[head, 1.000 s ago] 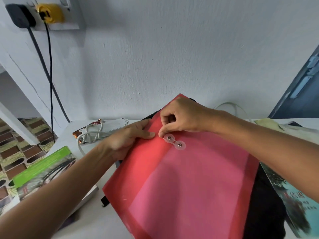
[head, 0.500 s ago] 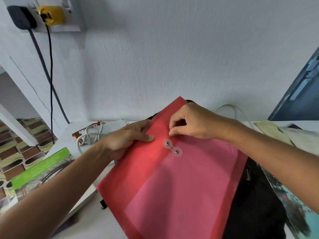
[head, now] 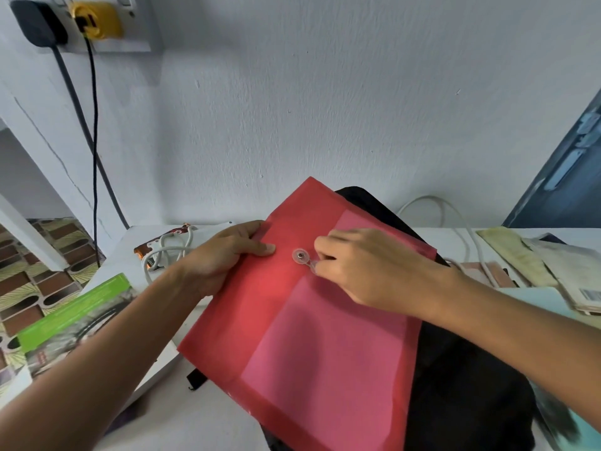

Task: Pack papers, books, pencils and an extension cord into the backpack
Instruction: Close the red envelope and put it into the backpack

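A red translucent folder (head: 312, 346) with papers inside lies on top of the black backpack (head: 461, 379). My left hand (head: 224, 255) grips the folder's upper left edge, thumb on top. My right hand (head: 367, 268) pinches the string at the lower clasp disc; the upper clasp disc (head: 300, 256) shows beside its fingertips. A white extension cord (head: 169, 252) lies coiled behind my left hand. A green-covered book (head: 78, 317) sits at the left table edge. More books and papers (head: 553, 271) lie at the right.
The white table (head: 201, 415) stands against a white wall. A wall socket (head: 97, 21) at top left holds a yellow plug and a black adapter with hanging cables. A white cable (head: 455, 216) loops behind the backpack. Patterned floor tiles show at the left.
My right hand moved from above the clasp down to its lower disc, covering it. The folder shifted slightly, exposing more of the backpack. My left hand kept its grip.
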Available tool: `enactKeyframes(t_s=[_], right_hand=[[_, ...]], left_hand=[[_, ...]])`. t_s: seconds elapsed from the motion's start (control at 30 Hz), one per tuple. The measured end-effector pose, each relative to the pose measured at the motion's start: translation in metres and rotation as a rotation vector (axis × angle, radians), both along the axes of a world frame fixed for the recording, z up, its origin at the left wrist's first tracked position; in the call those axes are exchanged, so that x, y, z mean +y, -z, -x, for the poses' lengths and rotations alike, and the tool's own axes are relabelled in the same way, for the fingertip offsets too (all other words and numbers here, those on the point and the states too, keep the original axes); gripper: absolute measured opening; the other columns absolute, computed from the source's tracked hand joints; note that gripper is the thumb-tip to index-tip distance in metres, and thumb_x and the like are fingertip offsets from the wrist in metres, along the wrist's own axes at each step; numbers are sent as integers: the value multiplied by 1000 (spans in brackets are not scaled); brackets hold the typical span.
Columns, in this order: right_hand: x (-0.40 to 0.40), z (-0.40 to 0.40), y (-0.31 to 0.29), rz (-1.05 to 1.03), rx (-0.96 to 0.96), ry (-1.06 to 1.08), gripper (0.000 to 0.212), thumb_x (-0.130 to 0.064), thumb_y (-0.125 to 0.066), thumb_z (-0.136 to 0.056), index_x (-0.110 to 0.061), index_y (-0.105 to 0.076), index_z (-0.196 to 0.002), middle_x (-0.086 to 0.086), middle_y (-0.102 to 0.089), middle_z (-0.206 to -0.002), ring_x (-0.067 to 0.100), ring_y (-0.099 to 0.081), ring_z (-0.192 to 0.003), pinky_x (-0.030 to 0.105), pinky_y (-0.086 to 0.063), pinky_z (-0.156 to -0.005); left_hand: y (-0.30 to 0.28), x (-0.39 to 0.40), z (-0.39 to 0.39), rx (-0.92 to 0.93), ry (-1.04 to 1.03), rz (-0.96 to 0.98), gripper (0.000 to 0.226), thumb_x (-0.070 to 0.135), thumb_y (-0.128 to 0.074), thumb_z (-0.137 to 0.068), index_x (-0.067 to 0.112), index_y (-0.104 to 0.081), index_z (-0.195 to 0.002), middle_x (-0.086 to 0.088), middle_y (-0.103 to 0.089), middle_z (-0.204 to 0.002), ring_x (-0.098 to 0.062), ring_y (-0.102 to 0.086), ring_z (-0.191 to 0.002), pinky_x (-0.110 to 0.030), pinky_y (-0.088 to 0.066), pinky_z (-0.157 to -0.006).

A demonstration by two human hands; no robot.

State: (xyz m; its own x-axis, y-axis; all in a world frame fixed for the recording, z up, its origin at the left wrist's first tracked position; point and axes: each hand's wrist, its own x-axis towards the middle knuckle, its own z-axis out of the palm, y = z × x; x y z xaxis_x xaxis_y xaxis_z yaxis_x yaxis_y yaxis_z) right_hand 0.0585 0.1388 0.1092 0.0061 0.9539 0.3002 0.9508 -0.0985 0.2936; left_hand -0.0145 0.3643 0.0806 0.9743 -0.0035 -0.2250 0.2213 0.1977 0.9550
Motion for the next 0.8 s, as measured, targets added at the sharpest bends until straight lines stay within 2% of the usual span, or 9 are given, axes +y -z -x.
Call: enactKeyframes(t_s=[0.1, 0.2, 0.3, 0.37, 0.4, 0.47, 0.57, 0.67, 0.8], right_hand=[[9, 10, -4, 6, 26, -63, 32, -4, -31, -77, -9, -56, -59, 5, -55, -69, 22, -50, -56, 28, -39, -46], [19, 12, -9, 36, 19, -131, 34, -5, -27, -75, -10, -53, -54, 4, -51, -62, 23, -47, -52, 28, -32, -45], [31, 11, -18, 93, 19, -138, 31, -4, -32, -72, -11, -55, -54, 3, -51, -60, 22, -48, -50, 26, -34, -47], [38, 6, -24, 170, 57, -98, 21, -3, -48, -78, -10, -63, -65, 1, -53, -67, 22, -53, -59, 33, -46, -54], [38, 0, -27, 219, 101, -60, 17, -9, -53, -83, -12, -68, -75, -1, -54, -73, 21, -55, -65, 37, -48, -61], [36, -11, -31, 246, 241, 16, 19, -20, -53, -91, -17, -72, -88, -4, -55, -83, 17, -56, -74, 36, -46, -69], [33, -23, -31, 179, 380, 90, 14, -24, -61, -88, -16, -73, -85, -7, -55, -82, 11, -52, -72, 31, -40, -66], [27, -30, -24, 101, 540, 135, 10, -24, -70, -82, -16, -72, -77, -8, -57, -76, 6, -49, -68, 31, -42, -65], [12, -31, -16, 58, 625, 208, 10, -24, -72, -82, -17, -72, -76, -6, -62, -78, 9, -53, -71, 37, -46, -69]], left_hand=[[-1, -6, -2, 1, 21, -26, 52, 4, -63, -73, -1, -56, -124, -21, -66, -111, -29, -67, -88, -39, -56, -80], [-3, -15, -5, 15, 63, -52, 53, 2, -61, -71, -1, -56, -123, -20, -66, -106, -29, -67, -85, -37, -58, -74], [-6, -25, -7, 12, 92, -77, 46, -2, -56, -66, -2, -60, -112, -17, -68, -89, -24, -67, -73, -32, -58, -64], [-7, -30, -6, 8, 111, -92, 30, -9, -52, -70, 5, -64, -93, -11, -69, -76, -19, -67, -64, -28, -56, -58], [-8, -31, -6, 8, 112, -85, 30, -14, -49, -74, 7, -65, -89, -11, -69, -75, -18, -67, -63, -27, -56, -59], [-8, -31, -6, -2, 120, -66, 33, -13, -49, -78, 3, -64, -102, -15, -69, -89, -20, -68, -74, -28, -58, -68], [-7, -30, -5, 9, 166, -26, 51, -2, -57, -75, -2, -52, -126, -20, -64, -112, -27, -65, -94, -35, -54, -86], [-6, -32, -2, 24, 176, -23, 53, 2, -59, -75, -3, -49, -127, -22, -61, -114, -27, -64, -92, -36, -55, -85], [-2, -30, 0, 29, 180, -23, 55, 2, -60, -77, 3, -50, -132, -24, -58, -122, -32, -58, -103, -39, -53, -89]])
